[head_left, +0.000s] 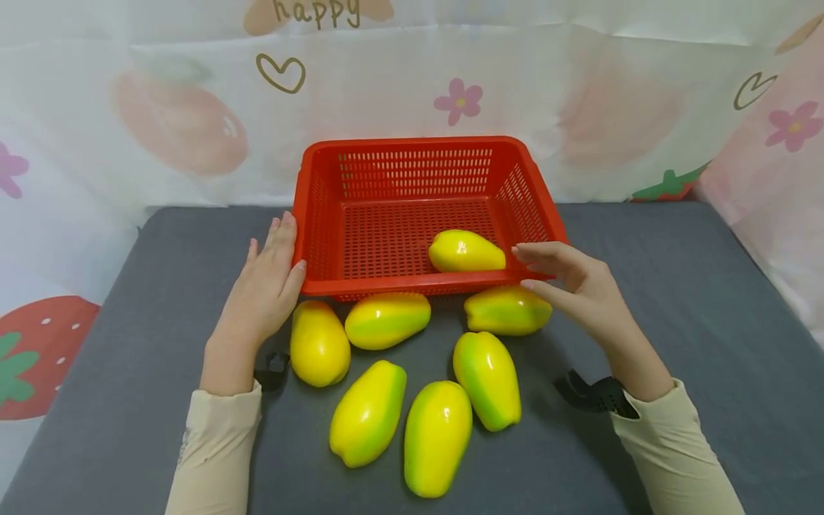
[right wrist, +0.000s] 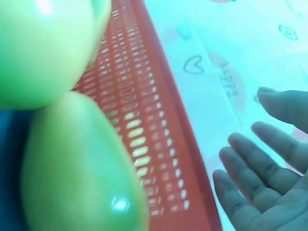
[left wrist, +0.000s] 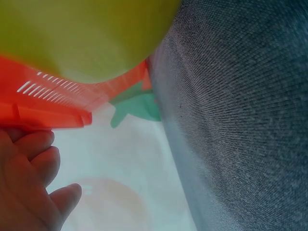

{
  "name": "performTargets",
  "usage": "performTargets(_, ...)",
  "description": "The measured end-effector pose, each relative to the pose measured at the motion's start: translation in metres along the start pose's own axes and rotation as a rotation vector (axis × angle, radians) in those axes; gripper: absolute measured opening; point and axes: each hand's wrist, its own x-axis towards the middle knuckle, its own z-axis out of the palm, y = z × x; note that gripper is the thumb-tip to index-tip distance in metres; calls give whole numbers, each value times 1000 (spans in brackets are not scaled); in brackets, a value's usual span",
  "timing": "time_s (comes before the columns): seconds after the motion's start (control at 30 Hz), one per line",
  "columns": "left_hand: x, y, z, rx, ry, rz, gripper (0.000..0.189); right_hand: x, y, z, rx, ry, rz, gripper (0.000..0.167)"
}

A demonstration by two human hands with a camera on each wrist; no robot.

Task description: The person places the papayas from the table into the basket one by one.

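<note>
A red plastic basket (head_left: 412,283) stands at the back of the table with one yellow papaya (head_left: 466,250) lying inside, near its front right corner. My left hand (head_left: 260,293) rests against the basket's left side, fingers straight along the wall. Over the front right corner is my right hand (head_left: 573,286), empty, its thumb apart from its loosely bent fingers (right wrist: 260,173). Just below that hand, a yellow-green papaya (head_left: 508,310) lies against the basket's front. Two more, a papaya (head_left: 388,320) and a rounder-looking papaya (head_left: 320,343), lie by the front left.
Closer to me on the grey cloth (head_left: 553,458) lie a papaya (head_left: 368,413), another papaya (head_left: 438,438) and a third papaya (head_left: 487,380). A printed curtain (head_left: 399,86) hangs right behind the basket. Each wrist wears a black strap, such as the right strap (head_left: 595,393).
</note>
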Motion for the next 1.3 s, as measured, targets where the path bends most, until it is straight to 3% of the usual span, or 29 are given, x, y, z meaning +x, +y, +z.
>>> performTargets(0.2,1,1,-2,-9,1,8,62,-21,9,-13,142,141,-40,36)
performTargets(0.37,0,-1,-2,-10,-2,4,62,-32,30,-23,289,343,-69,30)
performTargets(0.43,0,-2,-2,-10,5,6,62,-33,40,-26,326,408,-32,28)
performTargets(0.5,-1,-4,0,-11,12,8,62,-34,51,-27,322,422,36,27)
performTargets(0.67,-4,-6,6,-18,28,20,62,-40,75,-27,221,322,192,26)
performTargets(0.8,-3,-5,6,-28,39,39,62,-43,91,-24,242,234,226,26)
performTargets(1.03,-4,-5,8,-20,41,47,62,-47,104,-19,278,92,195,29)
performTargets(1.3,-1,-5,7,-25,44,51,61,-47,103,-18,284,6,143,32)
